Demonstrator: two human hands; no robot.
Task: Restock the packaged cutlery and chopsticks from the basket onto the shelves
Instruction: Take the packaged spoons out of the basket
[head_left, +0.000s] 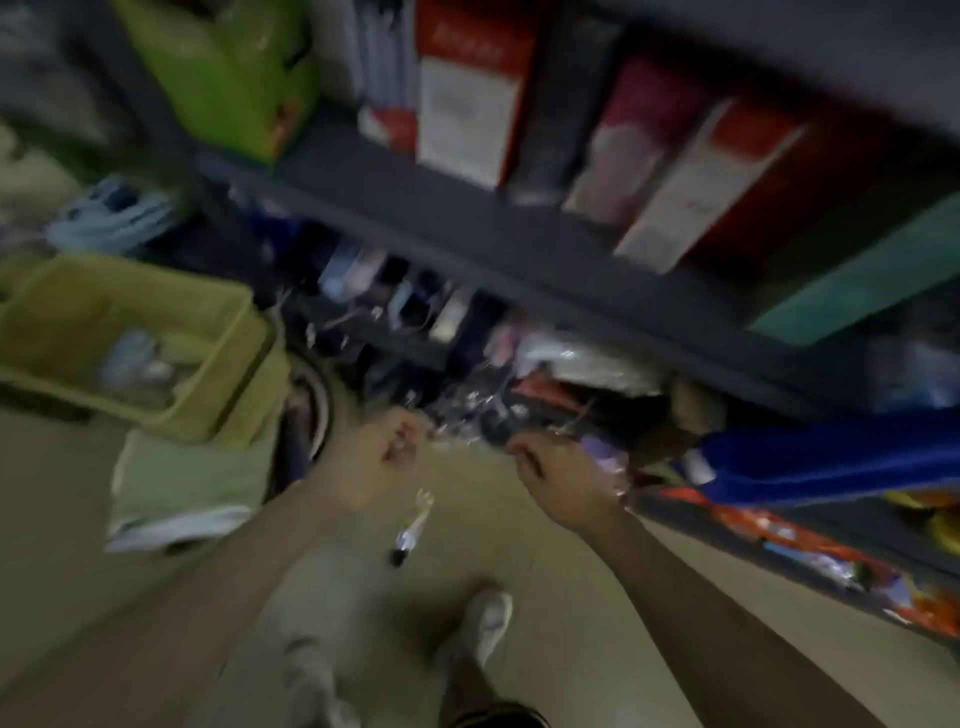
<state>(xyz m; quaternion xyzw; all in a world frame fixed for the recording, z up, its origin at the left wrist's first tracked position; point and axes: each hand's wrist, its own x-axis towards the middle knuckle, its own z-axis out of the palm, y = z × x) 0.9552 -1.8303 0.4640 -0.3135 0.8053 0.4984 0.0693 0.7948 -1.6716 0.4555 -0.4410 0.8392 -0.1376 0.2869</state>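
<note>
The whole head view is motion-blurred. My left hand and my right hand reach toward the low shelf, both with fingers curled. Between them sits a glinting clear pack of cutlery, and each hand seems to grip one end of it at the shelf's front. A single fork with a dark handle lies on the floor below my hands. The yellow basket stands to the left with a few pale packs inside. More small packs line the lower shelf.
A dark grey shelf board runs diagonally overhead, carrying upright red, white and green boxes. A blue item and orange packets fill the right shelf. A folded green cloth lies under the basket. My shoe is on the floor.
</note>
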